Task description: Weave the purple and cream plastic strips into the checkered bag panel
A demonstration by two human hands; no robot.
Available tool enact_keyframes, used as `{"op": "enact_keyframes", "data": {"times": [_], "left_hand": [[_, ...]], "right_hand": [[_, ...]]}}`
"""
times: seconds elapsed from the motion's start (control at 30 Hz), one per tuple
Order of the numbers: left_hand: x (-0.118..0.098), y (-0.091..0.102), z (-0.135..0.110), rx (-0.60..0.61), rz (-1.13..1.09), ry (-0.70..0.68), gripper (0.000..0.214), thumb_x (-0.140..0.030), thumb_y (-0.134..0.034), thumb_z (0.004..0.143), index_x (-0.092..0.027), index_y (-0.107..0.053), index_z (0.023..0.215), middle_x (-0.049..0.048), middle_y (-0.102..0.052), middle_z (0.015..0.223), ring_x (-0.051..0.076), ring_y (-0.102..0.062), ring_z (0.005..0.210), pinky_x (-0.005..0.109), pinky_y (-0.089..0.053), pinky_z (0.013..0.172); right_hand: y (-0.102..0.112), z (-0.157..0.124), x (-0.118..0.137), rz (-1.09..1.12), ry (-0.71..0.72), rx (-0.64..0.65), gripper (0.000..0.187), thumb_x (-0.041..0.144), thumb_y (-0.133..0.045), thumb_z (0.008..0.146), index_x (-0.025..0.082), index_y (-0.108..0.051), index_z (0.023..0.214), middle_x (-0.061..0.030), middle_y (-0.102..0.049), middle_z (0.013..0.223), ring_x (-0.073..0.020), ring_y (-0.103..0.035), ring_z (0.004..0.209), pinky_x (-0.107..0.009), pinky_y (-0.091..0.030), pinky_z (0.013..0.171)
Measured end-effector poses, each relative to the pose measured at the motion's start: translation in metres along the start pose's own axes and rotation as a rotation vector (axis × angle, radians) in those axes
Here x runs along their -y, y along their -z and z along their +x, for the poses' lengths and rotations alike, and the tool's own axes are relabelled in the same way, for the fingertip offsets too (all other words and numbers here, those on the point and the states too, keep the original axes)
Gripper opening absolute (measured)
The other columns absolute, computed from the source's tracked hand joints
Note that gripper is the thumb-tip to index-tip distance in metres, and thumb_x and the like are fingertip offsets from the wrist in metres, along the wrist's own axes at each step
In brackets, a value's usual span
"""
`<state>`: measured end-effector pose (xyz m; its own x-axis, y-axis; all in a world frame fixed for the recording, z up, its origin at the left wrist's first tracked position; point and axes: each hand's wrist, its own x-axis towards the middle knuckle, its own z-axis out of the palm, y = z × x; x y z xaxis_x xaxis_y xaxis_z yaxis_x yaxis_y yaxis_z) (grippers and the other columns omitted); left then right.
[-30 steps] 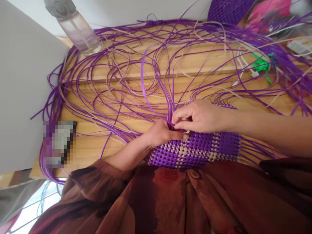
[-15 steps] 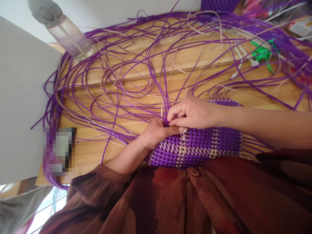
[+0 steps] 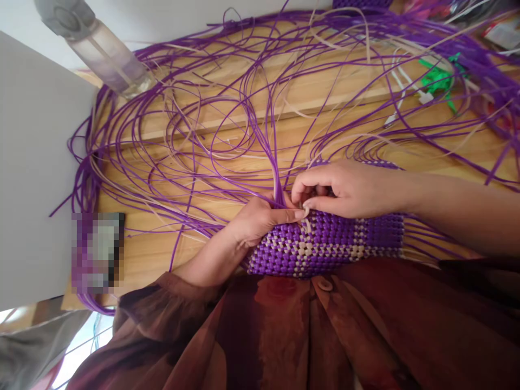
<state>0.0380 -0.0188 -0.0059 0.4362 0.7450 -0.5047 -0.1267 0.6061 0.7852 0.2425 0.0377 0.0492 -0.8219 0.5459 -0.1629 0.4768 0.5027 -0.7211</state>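
The weave (image 3: 333, 235), purple crossed by pale bands, lies at the near side of the table (image 3: 146, 265), close against the shirt (image 3: 252, 330). A further edge of it shows past our right hand (image 3: 301, 200), so we take it to be a hollow shape rather than a flat sheet.

Our left hand (image 3: 260, 219) is at the upper left of the weave, its thumb pressed along the edge and a bunch of purple strands (image 3: 276, 176) gripped between thumb and fingers. Our right hand, at the weave's upper edge, looks closed on a pale strand (image 3: 307, 210) by the thumb tip; the curled fingers behind are partly hidden.

We judge the weave light, firm where knotted and springy at its unfinished edge, hardly fragile. The strands look smooth and a little slippery, stiff enough to arc, so we would pinch each close to the weave, not out along its loose length, and brace the finished rows with a thumb.

More strands spread across the table beyond the weave, with a bottle (image 3: 101, 54) far to its upper left.
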Motion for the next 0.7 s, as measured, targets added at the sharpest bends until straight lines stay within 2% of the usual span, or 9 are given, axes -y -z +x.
{"op": "enact_keyframes", "data": {"times": [0.13,0.27,0.4,0.57,0.7], "left_hand": [[0.000,0.003,0.001,0.023,0.023,-0.055,0.028,-0.031,-0.090,0.064,-0.012,-0.072,0.074,0.0012,-0.068,0.071,0.011,-0.059,0.064,0.027,-0.045,0.068],[-0.002,0.005,0.001,0.049,0.040,-0.025,0.030,-0.033,-0.089,0.065,-0.012,-0.070,0.074,0.0009,-0.067,0.070,0.011,-0.059,0.063,0.027,-0.044,0.067],[-0.003,0.004,0.001,0.008,0.029,0.025,0.032,-0.033,-0.090,0.061,-0.012,-0.069,0.074,0.0015,-0.067,0.069,0.011,-0.059,0.061,0.027,-0.044,0.066],[-0.002,0.001,0.001,0.012,-0.010,0.019,0.032,-0.032,-0.091,0.059,-0.013,-0.069,0.072,0.0011,-0.067,0.067,0.012,-0.059,0.062,0.027,-0.044,0.065],[-0.002,0.001,0.001,0.038,0.001,-0.025,0.030,-0.033,-0.090,0.061,-0.013,-0.070,0.070,0.0017,-0.068,0.069,0.012,-0.058,0.062,0.028,-0.043,0.067]], "right_hand": [[0.000,0.000,-0.003,-0.087,0.092,0.027,0.013,0.027,-0.060,0.091,0.020,-0.070,0.096,-0.0025,-0.072,0.092,-0.0171,-0.060,0.085,-0.030,-0.039,0.077],[-0.001,-0.002,-0.006,-0.091,0.079,0.013,0.011,0.023,-0.060,0.091,0.018,-0.068,0.085,-0.0029,-0.069,0.085,-0.0172,-0.058,0.083,-0.031,-0.038,0.078],[-0.004,-0.014,-0.007,-0.144,0.126,-0.065,0.012,0.022,-0.057,0.090,0.019,-0.066,0.084,-0.0040,-0.067,0.084,-0.0187,-0.057,0.084,-0.032,-0.038,0.080],[-0.017,-0.022,-0.002,-0.156,0.187,-0.233,0.021,0.026,-0.048,0.097,0.023,-0.067,0.090,-0.0054,-0.069,0.093,-0.0206,-0.060,0.092,-0.035,-0.040,0.088],[-0.020,-0.018,-0.002,-0.182,0.133,-0.217,0.022,0.031,-0.051,0.096,0.022,-0.070,0.092,-0.0049,-0.071,0.092,-0.0217,-0.059,0.091,-0.038,-0.038,0.091]]}}
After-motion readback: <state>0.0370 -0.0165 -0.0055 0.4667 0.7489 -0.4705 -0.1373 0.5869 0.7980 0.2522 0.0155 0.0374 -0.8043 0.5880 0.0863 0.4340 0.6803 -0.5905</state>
